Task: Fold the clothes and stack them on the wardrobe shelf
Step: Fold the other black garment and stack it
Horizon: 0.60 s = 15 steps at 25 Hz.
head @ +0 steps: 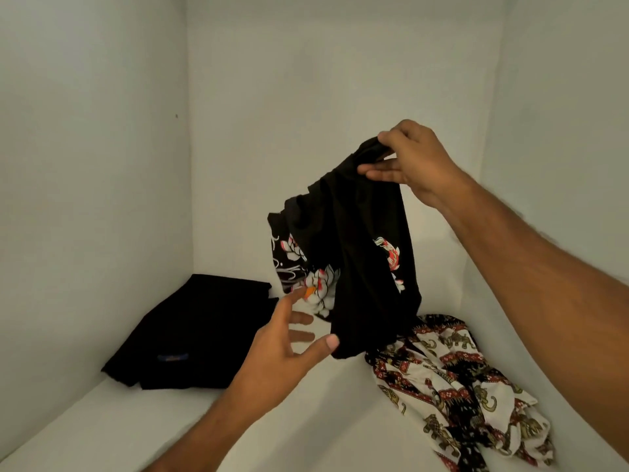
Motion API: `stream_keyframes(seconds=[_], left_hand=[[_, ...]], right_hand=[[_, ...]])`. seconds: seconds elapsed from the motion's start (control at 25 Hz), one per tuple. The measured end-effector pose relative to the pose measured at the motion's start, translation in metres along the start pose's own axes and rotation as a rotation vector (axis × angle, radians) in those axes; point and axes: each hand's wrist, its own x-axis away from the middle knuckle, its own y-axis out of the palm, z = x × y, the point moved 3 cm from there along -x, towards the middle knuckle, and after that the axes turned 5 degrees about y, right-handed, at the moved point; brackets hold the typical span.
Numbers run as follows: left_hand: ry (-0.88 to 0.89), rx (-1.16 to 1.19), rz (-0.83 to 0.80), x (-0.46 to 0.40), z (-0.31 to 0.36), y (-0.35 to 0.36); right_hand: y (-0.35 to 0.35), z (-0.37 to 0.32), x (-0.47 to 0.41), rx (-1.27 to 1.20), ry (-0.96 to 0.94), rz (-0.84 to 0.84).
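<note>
Left hand: nearest to us, our left hand point(289, 338) reaches in from the lower middle with its fingers straight and spread, holding nothing. Its thumb tip is just beside the lower hem of the hanging garment; we cannot tell whether it touches.
Right hand: our right hand point(408, 161) is raised at upper right, thumb and fingers pinching a bunched top edge of the black printed shirt point(354, 253).
Black printed shirt: it hangs from the right hand above the shelf, crumpled and unfolded, with white, red and orange flower prints showing on its left and right sides. Its lowest fold hangs close over the patterned cloth.
Folded black garment: a flat, folded black garment point(190, 332) lies on the shelf at the back left corner, a small blue label near its front edge.
Elephant-print cloth: an elephant-print cloth point(456, 386) in white, black and red lies loose and rumpled on the right of the shelf.
Shelf: the white wardrobe shelf point(102, 427) bears both lying pieces, with white walls point(85, 131) on three sides.
</note>
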Motion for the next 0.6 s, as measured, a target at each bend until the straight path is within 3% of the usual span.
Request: stream_keyframes(seconds=[0.2, 0.32, 0.44, 0.6], left_hand=[[0.049, 0.076, 0.007, 0.001, 0.021, 0.025], [0.091, 0.162, 0.398, 0.017, 0.028, 0.007], [0.199, 0.092, 0.778, 0.036, 0.046, -0.037], [0.272, 0.139, 0.917, 0.039, 0.073, -0.094]], right_hand=[[0.018, -0.014, 0.029, -0.154, 0.031, -0.069], [0.025, -0.023, 0.043, -0.268, 0.004, -0.117], [0.029, -0.033, 0.057, -0.364, 0.009, -0.118], [0.042, -0.047, 0.085, -0.373, 0.037, -0.139]])
